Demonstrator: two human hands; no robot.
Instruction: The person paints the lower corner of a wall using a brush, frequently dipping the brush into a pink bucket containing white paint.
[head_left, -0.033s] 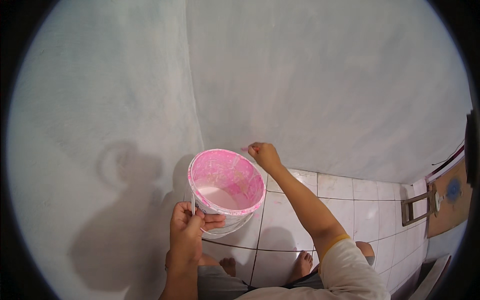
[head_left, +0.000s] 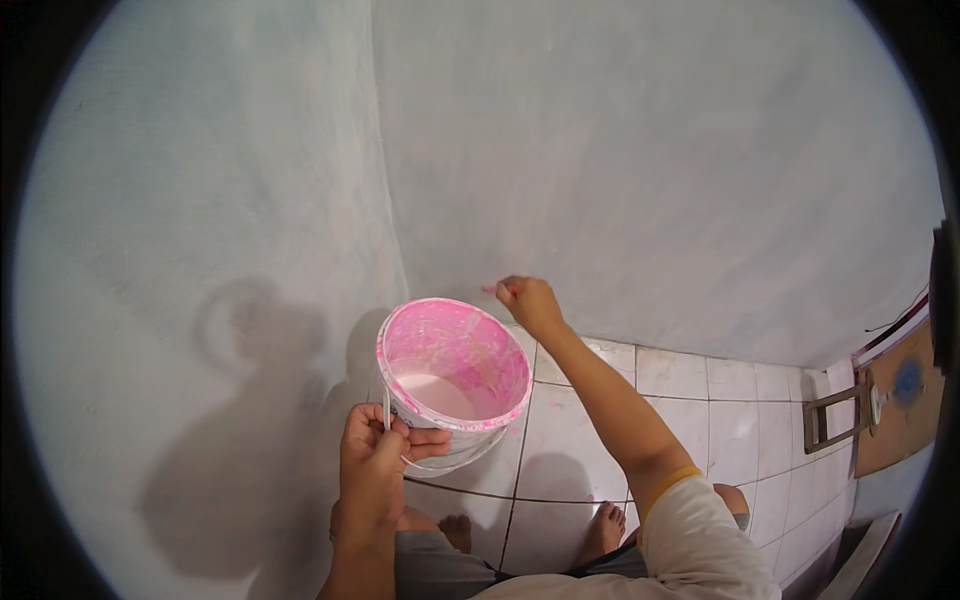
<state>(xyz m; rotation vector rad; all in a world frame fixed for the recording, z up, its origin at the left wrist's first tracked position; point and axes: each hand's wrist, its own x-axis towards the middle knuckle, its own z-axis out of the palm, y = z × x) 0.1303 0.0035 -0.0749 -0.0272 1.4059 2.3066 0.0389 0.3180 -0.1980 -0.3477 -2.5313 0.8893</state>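
Observation:
My left hand (head_left: 375, 455) is closed on the near left side of a paint bucket (head_left: 452, 408), with its thin white handle by the fingers. The bucket is tilted so that its mouth faces me. Pink smears coat its inner wall, and pale pink paint (head_left: 432, 393) lies at the bottom. Beyond the bucket's far right rim, my right hand (head_left: 532, 305) grips a paintbrush (head_left: 489, 289) against or close to the lower part of the far wall. Only a pink-stained end and a bit of reddish handle show; the fingers hide the rest.
Two whitish-grey walls meet at a corner (head_left: 385, 190) ahead of me. White floor tiles (head_left: 575, 435) with pink specks lie under my bare feet. Off to the right are a wooden frame (head_left: 835, 418) and a brown board (head_left: 905, 385) with a blue spot.
My right hand has shifted slightly up along the wall with the paintbrush. The left hand and the bucket stay practically where they were.

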